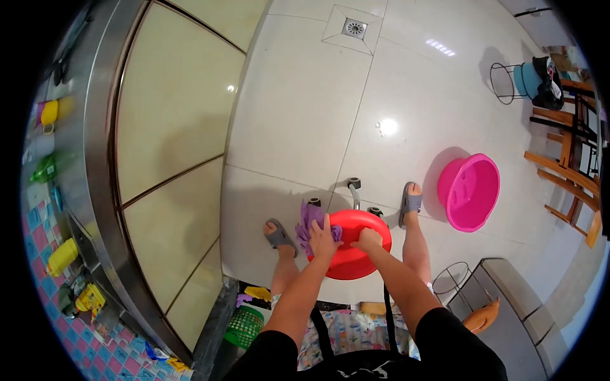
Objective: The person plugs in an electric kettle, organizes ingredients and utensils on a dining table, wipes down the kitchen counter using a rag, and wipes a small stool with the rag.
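Observation:
A round red stool seat [351,263] on a metal base with dark casters stands between my feet. My left hand [323,242] lies over a crumpled purple cloth [311,216] at the seat's left side. The cloth bunches under and around its fingers and hangs past the rim. On the right part of the seat rests my right hand [370,241], its thumb pointing left and the other fingers curled and partly hidden. It seems to steady the seat.
A pink basin [473,193] sits on the tiled floor to the right. Pale cabinets [178,108] and a steel counter edge run along the left. A green basket [244,327] is near my left leg. Wooden chairs [562,168] stand far right; a floor drain [354,28] lies ahead.

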The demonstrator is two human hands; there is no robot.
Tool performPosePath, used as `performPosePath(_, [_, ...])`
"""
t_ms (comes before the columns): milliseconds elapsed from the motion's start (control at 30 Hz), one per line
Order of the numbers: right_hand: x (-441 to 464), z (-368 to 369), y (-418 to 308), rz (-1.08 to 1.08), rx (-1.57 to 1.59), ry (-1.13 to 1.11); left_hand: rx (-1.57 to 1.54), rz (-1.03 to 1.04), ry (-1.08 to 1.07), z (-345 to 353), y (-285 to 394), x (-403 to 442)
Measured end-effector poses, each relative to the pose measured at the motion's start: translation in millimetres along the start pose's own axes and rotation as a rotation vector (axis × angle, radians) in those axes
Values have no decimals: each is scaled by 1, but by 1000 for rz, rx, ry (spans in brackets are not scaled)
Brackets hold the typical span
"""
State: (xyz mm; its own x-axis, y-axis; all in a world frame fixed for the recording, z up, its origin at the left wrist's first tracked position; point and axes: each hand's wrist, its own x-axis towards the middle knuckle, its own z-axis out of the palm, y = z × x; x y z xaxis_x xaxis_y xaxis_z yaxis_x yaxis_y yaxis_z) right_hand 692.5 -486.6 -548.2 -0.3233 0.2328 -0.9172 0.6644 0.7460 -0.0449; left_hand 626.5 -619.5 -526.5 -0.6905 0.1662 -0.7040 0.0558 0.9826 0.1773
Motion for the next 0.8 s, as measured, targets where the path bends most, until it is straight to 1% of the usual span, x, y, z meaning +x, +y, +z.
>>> performPosePath(133, [16,5,6,-25,40,-80,-1,-76,-86,3,-2,7])
performPosePath(200, [24,12,10,-39,86,-206,-36,-106,-154,6,-5,9])
performPosePath(233, [23,10,9,-42,88,-204,-34,-106,-151,8,-6,8])
performPosePath(300, [15,6,7,-61,60,-301,-57,-130,-120,16,-11,0])
performPosePath(333, [17,18,11,-63,62,-298,-55,-128,-117,22,-15,-5])
performPosePath(400, [13,40,17,-193,-45,-96,-67,-127,-36,32,-21,-15])
performPosePath(433, [11,45,19,-232,-90,-97,-66,-127,-34,35,-23,-18])
performPosePath(567, [13,61,24,-263,-63,-99,-59,-156,-47,45,-29,-24])
performPosePath(633, [14,53,23,-286,-34,-99,-68,-154,-32,51,-33,-22])
performPosePath(700, [19,61,25,-302,-35,-98,-78,-78,16,57,-38,-21])
performPosePath(800, [19,57,25,-294,-43,-117,-54,-77,-20,54,-37,-20])
